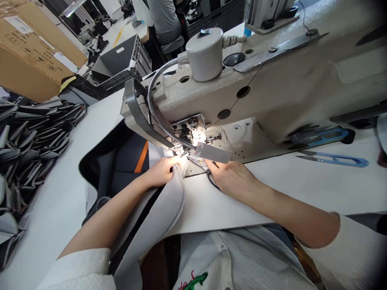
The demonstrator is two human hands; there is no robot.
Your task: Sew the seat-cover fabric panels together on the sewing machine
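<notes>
My left hand [161,171] is closed on the edge of a grey mesh fabric piece [169,199], just left of the needle area of a sewing machine [169,96]. The fabric hangs down over the table's front edge toward my lap. A dark panel with an orange stripe [141,158] lies to the left of that hand. In my right hand [231,177] is a pair of scissors [213,180] with black handles, its blades pointing left at the fabric near the presser foot. A lamp head [213,153] partly covers the view of the blades.
Blue thread snips [335,159] lie on the white table at the right, with another blue pair [328,137] behind. Stacked dark and grey pieces [30,149] fill the left side. Beyond are a cardboard box [36,48], a grey crate [121,60] and a seated person [165,20].
</notes>
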